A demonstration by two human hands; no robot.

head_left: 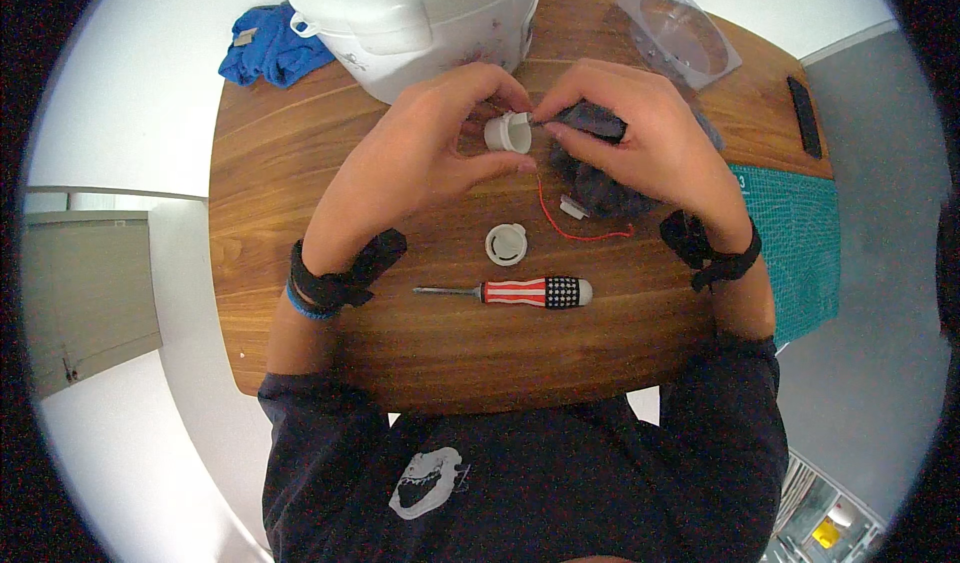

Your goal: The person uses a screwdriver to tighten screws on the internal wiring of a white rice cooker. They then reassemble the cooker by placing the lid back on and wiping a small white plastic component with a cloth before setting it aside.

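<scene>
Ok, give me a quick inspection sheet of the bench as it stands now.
Surface: round wooden table, green cutting mat at its right edge.
Job's things: small white cap held by both hands; second white round part lying below; dark grey cloth.
Clutter: striped-handle screwdriver, white rice cooker, blue cloth, clear plastic packaging, black bar.
Grips: left hand and right hand pinch the cap.
Cables: thin red wire.
Surroundings: pale floor, grey cabinet.

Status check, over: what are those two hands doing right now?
Left hand grips small white cap. Right hand pinches at its rim, over a dark cloth. Screwdriver and second white cap lie untouched.
</scene>
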